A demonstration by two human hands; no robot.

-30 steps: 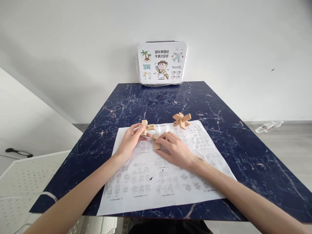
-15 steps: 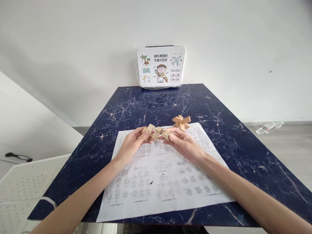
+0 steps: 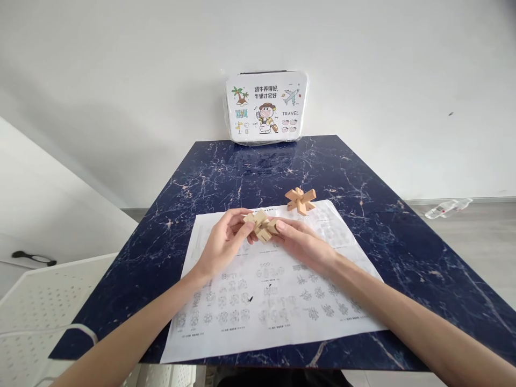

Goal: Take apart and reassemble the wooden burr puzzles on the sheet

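Between my two hands is a pale wooden burr puzzle [image 3: 263, 232], its notched blocks crossing one another. My left hand [image 3: 226, 236] is closed on its left side, thumb on top and fingers underneath. The thumb and fingers of my right hand [image 3: 300, 239] pinch a block on the puzzle's right side. Both hands hover over a printed instruction sheet [image 3: 282, 344] with rows of puzzle diagrams. Just beyond my right hand, a second, more orange wooden burr puzzle [image 3: 300, 201] stands assembled at the sheet's far edge.
The sheet lies on a dark blue marbled table [image 3: 226, 183]. A white cartoon-printed case [image 3: 267, 107] in clear wrap stands at the far edge against the wall. To the left is a white perforated surface [image 3: 44, 301] with a cable. A plastic bottle [image 3: 447, 208] lies on the floor at right.
My hands have come closer together. The pale pieces, spread apart before, now sit tight against each other in one cluster. The view has shifted slightly.
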